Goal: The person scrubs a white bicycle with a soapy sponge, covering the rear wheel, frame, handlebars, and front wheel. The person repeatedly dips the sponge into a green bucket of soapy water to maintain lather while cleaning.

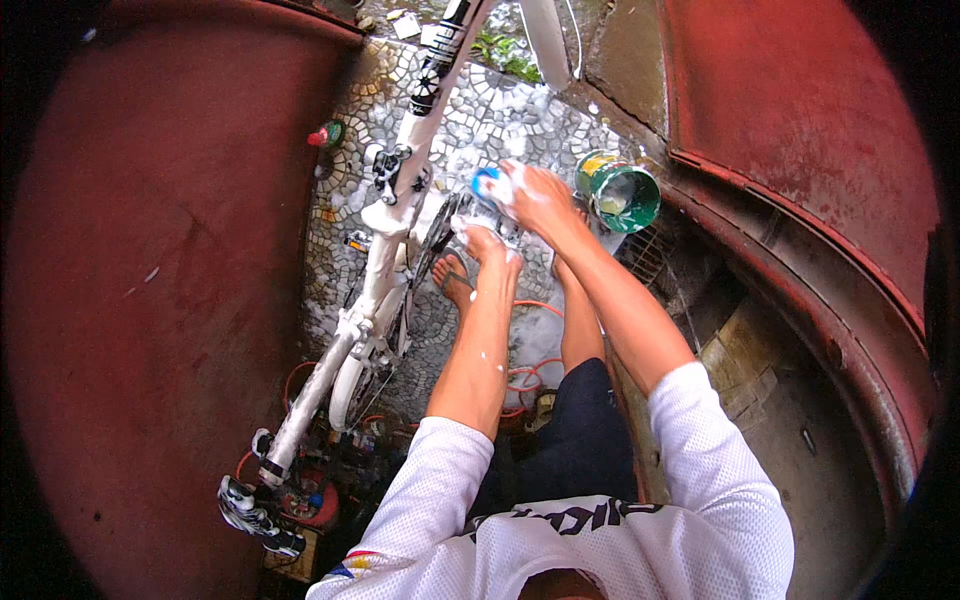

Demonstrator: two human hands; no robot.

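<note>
My right hand (pixel 540 203) is closed on a rounded blue thing (pixel 487 183) covered in white foam; it looks like a sponge or brush, but the foam hides its kind. Just below it, my left hand (pixel 482 242) is foamy too, its fingers closed close to a greyish part that I cannot make out. Both hands are right of the white bicycle frame (pixel 376 268), near its crank area. Suds streak the frame and my forearms.
A green bucket (pixel 627 203) with suds stands right of my hands. A red-and-green container (pixel 326 134) lies on the foamy stone paving (pixel 355 190) at left. An orange hose (pixel 530 375) coils near my feet. Red metal panels (pixel 180 270) flank both sides.
</note>
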